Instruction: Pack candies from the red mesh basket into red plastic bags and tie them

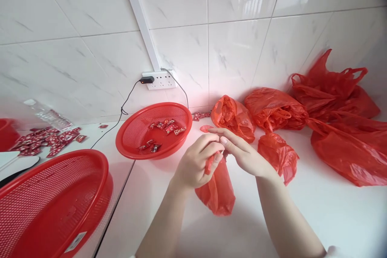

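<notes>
A red plastic bag (218,193) hangs below my hands in the middle of the white table, its neck gathered between them. My left hand (199,159) is closed around the bunched neck, and a bit of red plastic shows between the thumb and fingers. Coming from the right, my right hand (242,149) touches the left one near the fingertips. Its fingers are held together and bent over the bag's top; the fingertips are partly hidden, so I cannot make out exactly what they pinch.
Small wrapped packets lie in a red basket (130,153) near the wall. A larger red basket (104,169) stands at front left. More packets (48,139) and a clear bottle (48,115) lie behind it. Several red bags (276,107) line the right. A power strip (163,80) is on the wall.
</notes>
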A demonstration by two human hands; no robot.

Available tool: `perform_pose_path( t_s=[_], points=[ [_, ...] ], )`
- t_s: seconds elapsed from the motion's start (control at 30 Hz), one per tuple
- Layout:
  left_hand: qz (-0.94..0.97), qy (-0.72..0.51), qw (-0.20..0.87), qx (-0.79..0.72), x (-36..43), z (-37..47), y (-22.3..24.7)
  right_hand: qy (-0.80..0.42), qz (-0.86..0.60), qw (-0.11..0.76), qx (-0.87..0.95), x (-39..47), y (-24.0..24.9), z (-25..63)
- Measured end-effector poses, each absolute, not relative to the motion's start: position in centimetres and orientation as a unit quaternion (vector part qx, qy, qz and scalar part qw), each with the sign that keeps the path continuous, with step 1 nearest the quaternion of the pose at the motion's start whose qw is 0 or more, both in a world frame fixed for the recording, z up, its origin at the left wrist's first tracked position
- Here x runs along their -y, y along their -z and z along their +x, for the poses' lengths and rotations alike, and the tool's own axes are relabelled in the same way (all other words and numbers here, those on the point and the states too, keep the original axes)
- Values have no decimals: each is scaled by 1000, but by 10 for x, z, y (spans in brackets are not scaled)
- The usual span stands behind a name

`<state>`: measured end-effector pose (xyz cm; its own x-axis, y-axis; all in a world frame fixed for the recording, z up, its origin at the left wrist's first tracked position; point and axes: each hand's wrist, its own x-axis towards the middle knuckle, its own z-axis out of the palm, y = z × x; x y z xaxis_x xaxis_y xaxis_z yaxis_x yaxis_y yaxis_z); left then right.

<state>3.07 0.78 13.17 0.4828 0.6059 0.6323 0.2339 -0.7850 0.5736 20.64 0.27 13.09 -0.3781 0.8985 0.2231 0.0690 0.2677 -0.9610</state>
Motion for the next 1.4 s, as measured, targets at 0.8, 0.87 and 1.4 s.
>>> perform_pose_path(
  t_s=[0.8, 0.87, 1.4],
  points=[
    [818, -346, 189, -418, -31, -8, -140, -402, -448, 637, 481, -25, -118, 227],
    [804, -349, 192, -441, -31, -23, -144, -375, -481, 639, 468, -24, -118, 241],
    [737, -82, 256, -621, -27, -22, -145, -265, -550, 500, 614, 8, -123, 266]
  ],
)
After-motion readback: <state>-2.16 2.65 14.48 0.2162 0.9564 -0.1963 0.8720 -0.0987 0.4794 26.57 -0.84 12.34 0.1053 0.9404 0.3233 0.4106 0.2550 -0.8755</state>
